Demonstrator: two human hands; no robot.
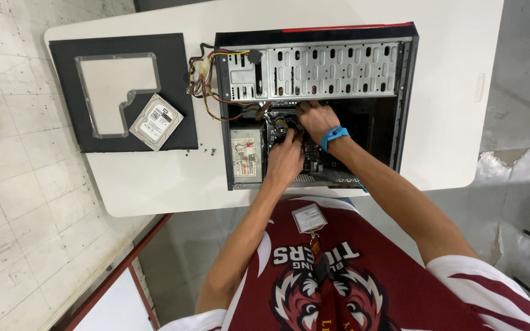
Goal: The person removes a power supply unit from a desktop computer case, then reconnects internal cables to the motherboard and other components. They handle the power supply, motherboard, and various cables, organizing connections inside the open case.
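A: Starting at the left, what's on the worktop [154,184]?

B: A flat black side panel [69,92] with a clear angular window, and a silver hard drive [156,121] lying tilted on its lower right corner. A few tiny dark specks, maybe screws, sit just beside the panel's edge.

A: And next?

B: A loose bundle of red, yellow and black wires [207,86] spills out at the left edge of the open computer case [407,92]. Inside are a perforated grey metal drive cage [332,70] and a boxy grey power supply [246,153].

A: The hands?

B: Both are deep in the case, over the dark board. The left hand [284,160] has its fingers curled down onto something there; I can't tell what they grip. The right hand [317,119], with a blue wristband [335,136], is just beyond it, fingers bent into the cables beneath the cage.

A: Advice for that spot?

B: I'd judge it's tight, so pull on connector bodies rather than wires, steady the board with one hand, and mind the sharp stamped metal edges
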